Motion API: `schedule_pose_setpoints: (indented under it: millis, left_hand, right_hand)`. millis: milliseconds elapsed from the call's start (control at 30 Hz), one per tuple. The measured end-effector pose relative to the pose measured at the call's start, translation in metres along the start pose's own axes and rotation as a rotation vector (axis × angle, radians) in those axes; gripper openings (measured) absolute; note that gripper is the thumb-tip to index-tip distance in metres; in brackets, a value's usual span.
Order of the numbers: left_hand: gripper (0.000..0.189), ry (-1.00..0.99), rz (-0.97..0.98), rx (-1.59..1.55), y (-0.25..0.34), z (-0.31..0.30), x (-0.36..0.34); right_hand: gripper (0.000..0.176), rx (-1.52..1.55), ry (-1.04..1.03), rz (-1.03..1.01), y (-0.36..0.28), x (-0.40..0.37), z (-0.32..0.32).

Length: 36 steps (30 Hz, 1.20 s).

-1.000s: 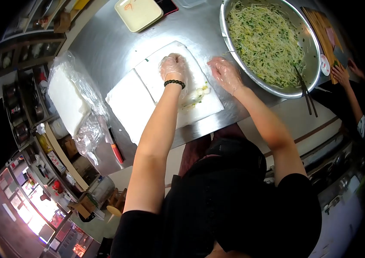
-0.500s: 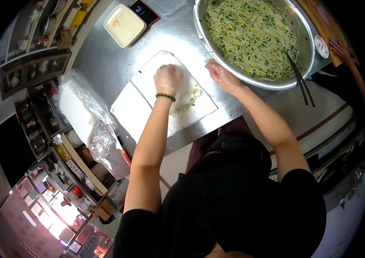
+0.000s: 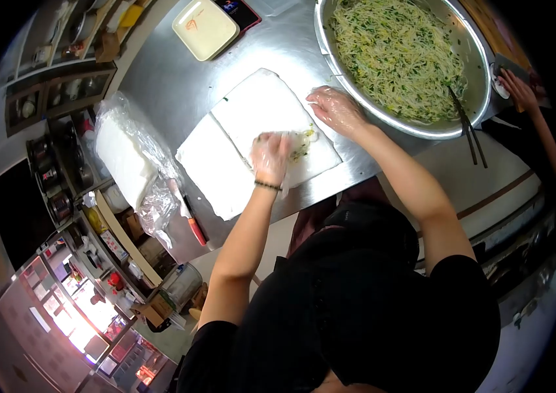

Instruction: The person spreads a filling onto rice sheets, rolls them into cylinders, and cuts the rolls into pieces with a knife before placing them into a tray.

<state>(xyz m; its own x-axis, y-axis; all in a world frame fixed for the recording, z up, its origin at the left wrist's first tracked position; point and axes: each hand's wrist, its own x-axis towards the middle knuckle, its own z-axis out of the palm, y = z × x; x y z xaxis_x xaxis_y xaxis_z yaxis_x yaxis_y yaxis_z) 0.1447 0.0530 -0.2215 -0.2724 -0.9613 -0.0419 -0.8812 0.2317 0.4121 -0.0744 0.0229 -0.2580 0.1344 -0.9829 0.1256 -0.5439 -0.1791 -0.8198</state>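
Note:
White sheets of wrapper (image 3: 225, 108) lie overlapping in a flat layer on the steel table. On the right-hand one is a small smear of filling (image 3: 302, 145) with green and yellow bits. My left hand (image 3: 271, 157), in a clear plastic glove and with a dark beaded bracelet at its wrist, rests on the sheet just left of the filling. Its fingers are curled together; whatever they hold is hidden. My right hand (image 3: 338, 110), also gloved, hovers between the sheet's right edge and the large bowl, holding nothing, fingers extended and slightly bent.
A big metal bowl (image 3: 322, 33) of shredded filling stands at upper right, long chopsticks (image 3: 467, 131) leaning out. Nearby are a cream tray (image 3: 206, 33), plastic-wrapped white sheets (image 3: 124, 154) and a red-handled knife (image 3: 196, 230). Another person's hand (image 3: 519, 90) shows at far right.
My left hand has moved from the sheet's upper part toward its near edge, beside the filling. My right hand stays near the bowl. The whole view has shifted slightly.

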Motion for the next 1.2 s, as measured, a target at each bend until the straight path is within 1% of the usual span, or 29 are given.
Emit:
schedule_pose_setpoints:
  millis: [33, 67, 133, 167, 233, 267, 300, 367, 400, 467, 500, 533, 567, 600, 667, 700, 767, 833, 900, 933, 967, 1000, 1033, 1067, 1100, 1167, 1200]
  left_hand:
    - [0.027, 0.005, -0.004, -0.048, -0.002, 0.008, 0.017]
    - [0.024, -0.088, -0.23, -0.13, 0.003, 0.013, 0.035]
    - [0.026, -0.059, -0.352, -0.17, 0.012, 0.01, 0.055]
    - [0.026, -0.06, -0.35, -0.17, 0.018, 0.008, 0.061]
    - [0.026, -0.102, -0.554, -0.095, 0.027, 0.007, 0.07]
    - [0.026, -0.102, -0.552, -0.091, 0.031, 0.008, 0.074]
    - [0.027, -0.11, -0.645, -0.088, 0.033, 0.01, 0.077]
    - [0.03, -0.118, -0.804, -0.112, 0.038, 0.013, 0.083]
    - [0.03, -0.117, -0.808, -0.11, 0.04, 0.015, 0.085]
    - [0.031, -0.108, -0.95, -0.162, 0.044, 0.017, 0.09]
    - [0.031, -0.103, -0.955, -0.16, 0.046, 0.019, 0.092]
    - [0.031, -0.097, -1.003, -0.147, 0.049, 0.02, 0.093]
    - [0.031, -0.09, -1.049, -0.135, 0.05, 0.021, 0.095]
    - [0.031, -0.085, -1.054, -0.134, 0.044, 0.027, 0.096]
    - [0.03, -0.162, -0.895, -0.028, 0.025, 0.043, 0.096]
    - [0.03, -0.159, -0.898, -0.027, 0.031, 0.037, 0.096]
    - [0.029, -0.145, -1.052, -0.16, 0.05, 0.02, 0.096]
    - [0.029, -0.118, -1.048, -0.117, 0.055, 0.022, 0.095]
    - [0.029, -0.089, -1.045, -0.077, 0.055, 0.022, 0.096]
    - [0.029, -0.116, -1.047, -0.099, 0.053, 0.022, 0.097]
    - [0.029, -0.144, -1.048, -0.12, 0.051, 0.022, 0.098]
    - [0.029, -0.142, -1.049, -0.12, 0.054, 0.02, 0.097]
    - [0.028, -0.1, -1.023, -0.067, 0.059, 0.02, 0.096]
    - [0.027, -0.06, -0.995, -0.015, 0.064, 0.02, 0.094]
    - [0.027, -0.064, -0.993, -0.014, 0.067, 0.02, 0.092]
    - [0.028, 0.017, -0.93, -0.138, 0.071, 0.022, 0.087]
    - [0.028, 0.014, -0.93, -0.137, 0.07, 0.023, 0.086]
  right_hand:
    - [0.017, -0.024, -0.005, 0.003, -0.003, 0.004, 0.001]
    - [0.017, -0.026, -0.003, 0.002, -0.005, 0.005, 0.003]
    - [0.018, -0.016, 0.038, -0.005, -0.005, 0.005, 0.002]
    - [0.016, 0.0, 0.028, 0.009, -0.004, 0.003, -0.001]
    - [0.015, 0.003, 0.036, 0.041, 0.005, -0.006, 0.0]
    - [0.015, 0.006, 0.042, 0.073, 0.01, -0.011, 0.002]
    - [0.014, 0.091, 0.055, 0.147, 0.012, -0.016, 0.004]
    - [0.016, 0.057, 0.088, 0.131, 0.019, -0.024, 0.004]
    - [0.019, 0.021, 0.119, 0.111, 0.022, -0.027, 0.004]
    - [0.019, 0.031, 0.117, 0.095, 0.027, -0.03, 0.003]
    - [0.019, 0.039, 0.121, 0.08, 0.03, -0.03, 0.003]
    - [0.019, 0.045, 0.116, 0.075, 0.031, -0.031, 0.004]
    - [0.019, 0.098, 0.107, 0.115, 0.033, -0.032, 0.005]
    - [0.018, 0.149, 0.098, 0.155, 0.034, -0.033, 0.005]
    - [0.018, 0.196, 0.08, 0.183, 0.037, -0.033, 0.002]
    - [0.018, 0.241, 0.066, 0.214, 0.038, -0.033, 0.002]
    - [0.018, 0.299, 0.057, 0.231, 0.041, -0.033, 0.002]
    - [0.018, 0.356, 0.044, 0.25, 0.044, -0.035, 0.002]
    - [0.018, 0.22, 0.023, 0.204, 0.046, -0.035, 0.001]
    - [0.018, 0.221, 0.02, 0.2, 0.046, -0.035, 0.001]
    - [0.018, 0.333, 0.011, 0.238, 0.046, -0.036, 0.002]
    - [0.022, 0.446, 0.002, 0.278, 0.048, -0.038, 0.003]
    - [0.022, 0.447, 0.002, 0.278, 0.052, -0.039, 0.006]
    - [0.02, 0.356, 0.023, 0.201, 0.058, -0.039, 0.01]
    - [0.019, 0.264, 0.045, 0.126, 0.067, -0.041, 0.015]
    - [0.022, 0.08, 0.086, -0.019, 0.084, -0.045, 0.026]
    - [0.025, -0.012, 0.105, -0.094, 0.088, -0.047, 0.028]
